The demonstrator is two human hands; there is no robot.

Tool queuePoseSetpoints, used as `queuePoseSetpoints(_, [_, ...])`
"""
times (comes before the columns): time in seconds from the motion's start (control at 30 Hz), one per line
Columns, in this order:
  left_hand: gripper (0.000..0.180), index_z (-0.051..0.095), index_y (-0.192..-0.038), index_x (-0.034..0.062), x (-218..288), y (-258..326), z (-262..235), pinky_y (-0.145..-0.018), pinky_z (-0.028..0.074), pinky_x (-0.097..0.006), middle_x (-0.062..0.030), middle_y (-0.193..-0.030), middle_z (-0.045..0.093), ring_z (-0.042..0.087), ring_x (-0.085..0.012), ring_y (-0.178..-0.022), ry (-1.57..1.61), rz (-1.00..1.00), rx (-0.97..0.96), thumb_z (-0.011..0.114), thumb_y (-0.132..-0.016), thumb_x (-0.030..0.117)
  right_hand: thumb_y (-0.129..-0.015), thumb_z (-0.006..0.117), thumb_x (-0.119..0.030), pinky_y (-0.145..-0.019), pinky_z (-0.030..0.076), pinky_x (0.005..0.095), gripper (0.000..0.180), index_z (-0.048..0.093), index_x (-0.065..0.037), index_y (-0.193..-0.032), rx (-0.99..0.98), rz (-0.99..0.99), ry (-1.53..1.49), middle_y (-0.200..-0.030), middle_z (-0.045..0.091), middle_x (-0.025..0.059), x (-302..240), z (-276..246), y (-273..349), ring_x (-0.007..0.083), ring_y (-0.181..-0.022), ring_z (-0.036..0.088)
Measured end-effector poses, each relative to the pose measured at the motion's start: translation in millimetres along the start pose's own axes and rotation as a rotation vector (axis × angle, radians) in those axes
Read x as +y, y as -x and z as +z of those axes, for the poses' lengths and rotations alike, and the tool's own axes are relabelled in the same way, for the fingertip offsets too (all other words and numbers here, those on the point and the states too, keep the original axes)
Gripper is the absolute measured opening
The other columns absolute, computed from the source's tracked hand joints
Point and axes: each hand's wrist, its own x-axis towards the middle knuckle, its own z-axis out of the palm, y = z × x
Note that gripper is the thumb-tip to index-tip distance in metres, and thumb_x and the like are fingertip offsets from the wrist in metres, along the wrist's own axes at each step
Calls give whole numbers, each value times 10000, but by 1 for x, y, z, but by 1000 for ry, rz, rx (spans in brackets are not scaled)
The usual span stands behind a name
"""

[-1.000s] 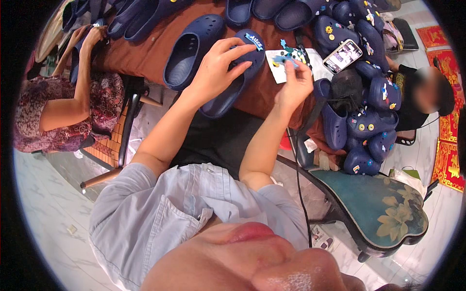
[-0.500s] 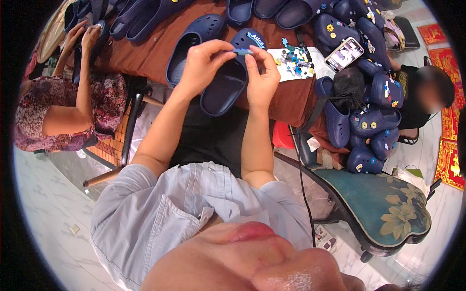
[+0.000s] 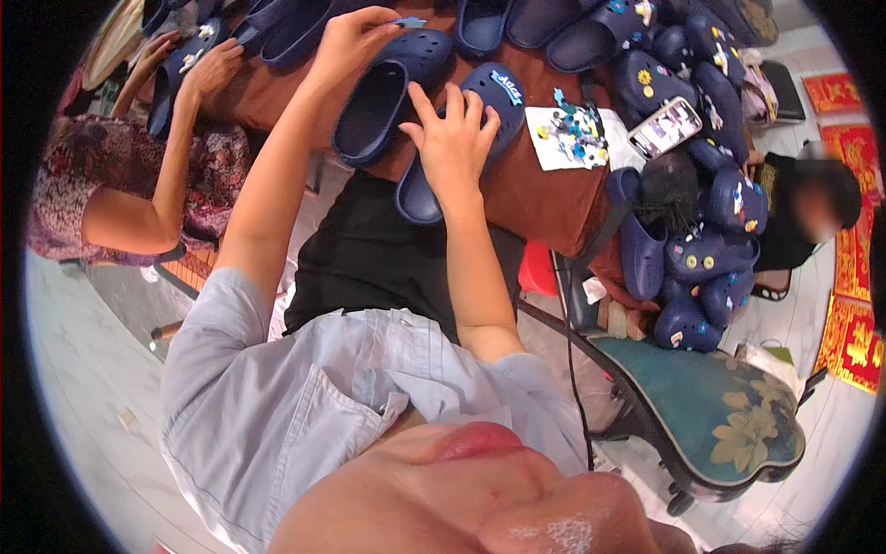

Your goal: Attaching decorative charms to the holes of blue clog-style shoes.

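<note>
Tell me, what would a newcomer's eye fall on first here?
Probably the heap of navy clogs at right, dotted with bright charms. Next, the white sheet left of the phone, scattered with small colourful pieces. Near the top edge, the left grip pinches a small blue piece, while the right grip spreads over a single clog.

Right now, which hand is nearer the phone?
Right. The right hand is spread over a clog, left of the phone; the left hand, pinching a blue piece, is farther left.
</note>
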Motion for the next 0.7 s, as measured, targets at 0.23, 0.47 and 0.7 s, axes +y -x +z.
queuePoseSetpoints(0.23, [185,726,-1051,-10,-31,-29,10,-755,539,-287,-75,-891,725,658,-127,-831,-150,84,-83,717,-916,115,-790,767,-373,-972,376,499,320,718,-110,-966,-13,-26,109,-1148,607,102,2,9,3,309,-1174,508])
queuePoseSetpoints(0.47, [171,740,-1008,-5,-64,-49,17,-790,556,-312,-105,-934,749,701,-166,-861,-144,190,-146,746,-867,92,-801,770,-355,-956,388,479,265,721,-127,-926,-5,-12,137,-1147,630,66,-1,10,0,282,-1156,535])
queuePoseSetpoints(0.7, [182,750,-997,26,-67,-54,21,-826,551,-364,-124,-972,738,704,-279,-907,-300,365,-218,755,-828,93,-815,756,-321,-975,379,490,253,698,-99,-919,0,-20,99,-1148,608,96,2,12,2,305,-1175,518])
